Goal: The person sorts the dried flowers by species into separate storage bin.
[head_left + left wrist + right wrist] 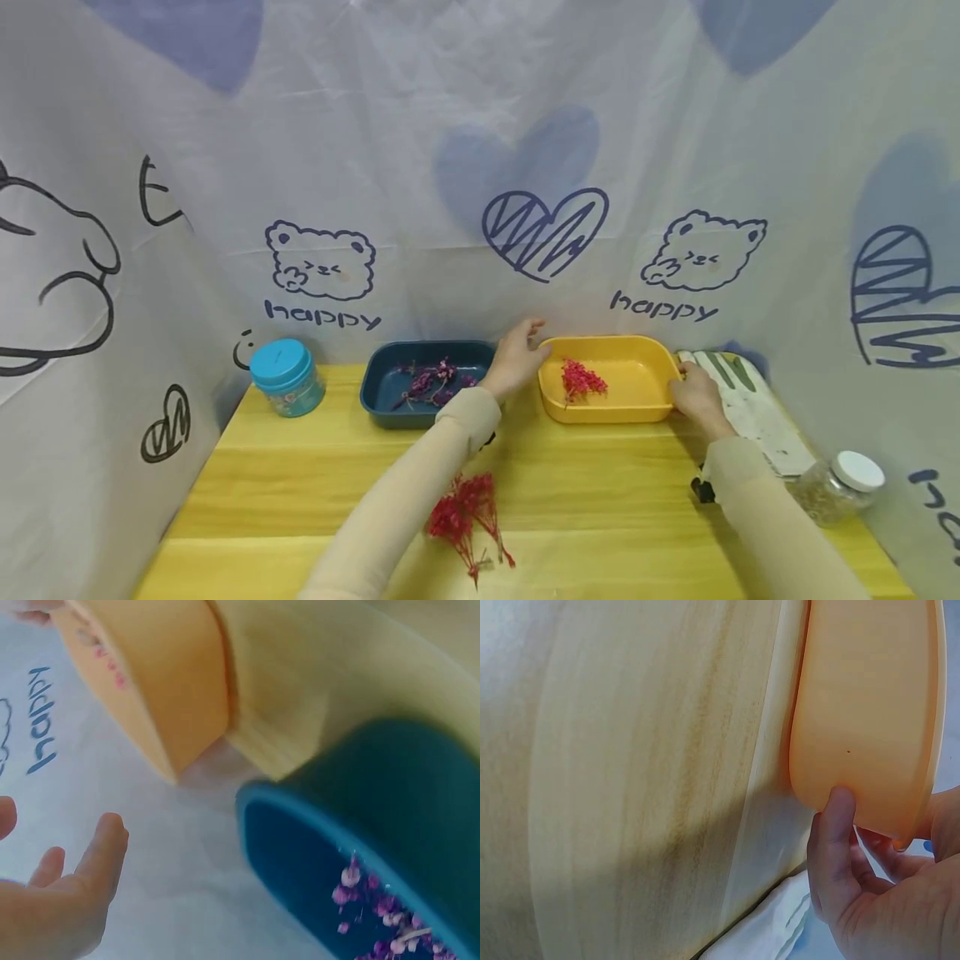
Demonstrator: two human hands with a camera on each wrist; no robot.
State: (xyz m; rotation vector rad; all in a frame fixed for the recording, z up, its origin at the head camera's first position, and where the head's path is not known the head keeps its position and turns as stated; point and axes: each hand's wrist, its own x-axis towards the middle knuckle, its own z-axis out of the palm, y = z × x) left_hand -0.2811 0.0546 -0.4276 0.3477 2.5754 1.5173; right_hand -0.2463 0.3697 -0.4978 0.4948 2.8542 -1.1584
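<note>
A yellow plastic tray (633,410) holds a small bunch of pink dried flowers (581,381). My right hand (699,396) grips its right end; in the right wrist view one finger (838,814) lies on the outer wall and another reaches over the rim. Between the two trays, my left hand (517,358) is raised with loosely spread fingers and holds nothing. Beside it, a dark blue tray (401,419) contains purple dried flowers (422,385). Red dried flowers with long stems (468,508) lie on the table in front, partly behind my left sleeve.
At the back left stands a jar with a blue lid (285,375). Right of the yellow tray lie white gloves (750,408), and a clear jar with a white lid (840,487) stands nearer. A printed curtain (420,283) hangs behind the yellow table (600,492).
</note>
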